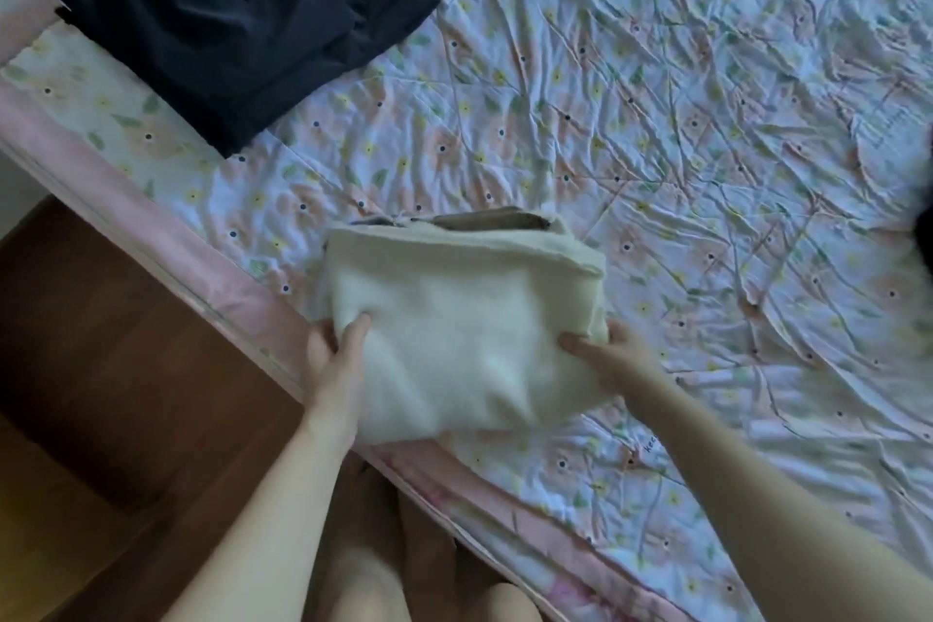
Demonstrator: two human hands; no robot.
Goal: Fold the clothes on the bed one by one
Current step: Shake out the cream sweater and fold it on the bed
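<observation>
A folded cream-white fleecy garment point(464, 318) lies near the edge of the bed point(656, 116), which is covered by a wrinkled white sheet printed with small peach and yellow flowers and trimmed in pink. Both hands grip it: the left hand point(335, 354) holds its left side with the thumb on top and the fingers tucked beneath, and the right hand point(613, 351) clasps its right side the same way. A brownish layer shows at the garment's far edge. A folded dark navy garment point(237, 20) rests well apart, toward the bed's far left corner. Brown wooden floor point(101, 369) lies beside the bed.
</observation>
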